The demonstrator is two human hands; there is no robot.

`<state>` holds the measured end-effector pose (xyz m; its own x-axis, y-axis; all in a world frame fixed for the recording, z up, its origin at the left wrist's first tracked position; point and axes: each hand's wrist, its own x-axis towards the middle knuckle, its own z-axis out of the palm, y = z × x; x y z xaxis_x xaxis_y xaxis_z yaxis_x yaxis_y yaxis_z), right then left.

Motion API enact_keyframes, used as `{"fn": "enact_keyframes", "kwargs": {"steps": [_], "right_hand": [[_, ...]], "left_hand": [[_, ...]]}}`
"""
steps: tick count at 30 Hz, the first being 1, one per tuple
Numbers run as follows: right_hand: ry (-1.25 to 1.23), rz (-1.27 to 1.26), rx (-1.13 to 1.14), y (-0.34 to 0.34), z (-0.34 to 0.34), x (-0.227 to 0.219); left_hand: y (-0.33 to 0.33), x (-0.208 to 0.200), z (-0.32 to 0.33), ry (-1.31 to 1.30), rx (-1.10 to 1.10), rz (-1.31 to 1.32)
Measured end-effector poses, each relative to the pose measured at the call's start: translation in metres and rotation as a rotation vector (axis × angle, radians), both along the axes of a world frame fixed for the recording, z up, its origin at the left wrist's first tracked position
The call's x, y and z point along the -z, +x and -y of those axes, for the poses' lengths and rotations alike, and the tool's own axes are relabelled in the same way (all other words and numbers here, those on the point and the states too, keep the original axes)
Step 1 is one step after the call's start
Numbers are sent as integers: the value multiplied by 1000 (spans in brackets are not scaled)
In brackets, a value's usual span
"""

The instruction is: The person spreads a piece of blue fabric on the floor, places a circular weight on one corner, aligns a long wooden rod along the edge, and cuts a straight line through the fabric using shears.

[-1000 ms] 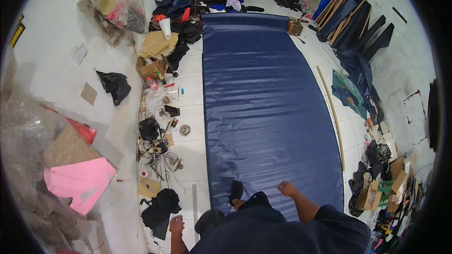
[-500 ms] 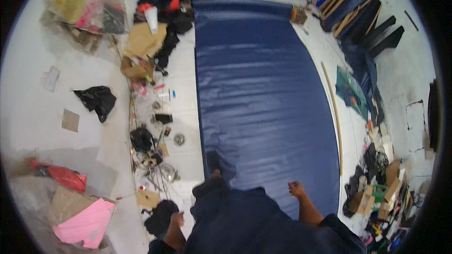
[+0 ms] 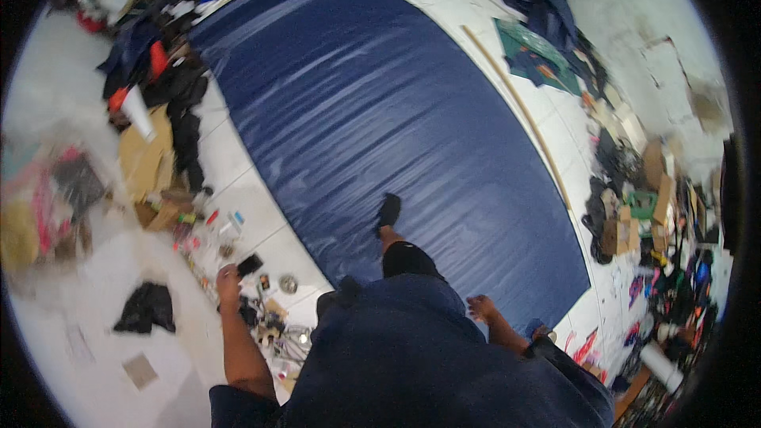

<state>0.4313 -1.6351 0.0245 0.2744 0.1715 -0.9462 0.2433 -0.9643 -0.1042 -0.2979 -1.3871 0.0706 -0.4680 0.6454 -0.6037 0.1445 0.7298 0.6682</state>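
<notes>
A long sheet of dark blue, slightly shiny material (image 3: 380,103) lies spread on the white tiled floor, with shallow creases running across it. My foot in a black shoe (image 3: 388,210) is on the sheet, with my bare lower leg behind it. My left hand (image 3: 228,287) hangs in the air on the left, over the floor clutter beside the sheet; its fingers are blurred and partly hidden. Low over the near right part of the sheet is my right hand (image 3: 479,309), with fingers loosely bent and apart and nothing visible in them.
A long wooden strip (image 3: 519,111) lies along the sheet's right edge. Cardboard (image 3: 151,154), dark cloth and small items crowd the left side. A round metal piece (image 3: 288,283) sits near the sheet. Boxes (image 3: 622,238) and piled scraps line the right wall.
The view has turned right and moved forward, so the sheet now slants. My leg is stretched forward on it. My left hand has swung forward and up; my right hand stays low.
</notes>
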Motion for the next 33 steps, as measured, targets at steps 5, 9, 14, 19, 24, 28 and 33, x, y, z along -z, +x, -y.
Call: {"fn": "enact_keyframes", "kwargs": {"steps": [5,9,14,19,24,28,33], "right_hand": [[308,108,-352,26,-182,30],[700,348,-109,59,-341,-34],[838,419,-1,83,-477,-57],[687,317,203,97,-493,-19],[377,328,85,87,-443,11],[308,548,-229,68,-362,31],[31,-110,961,19,-434,61]], "left_hand": [[-2,58,-73,206,493,-102],[121,78,-107,-150,1138,-175],[152,88,-188,-294,1444,-169],[158,97,-361,-241,1589,-245],[191,71,-604,-195,901,-49],[298,30,-796,70,809,204],[468,-91,-937,113,814,-15]]}}
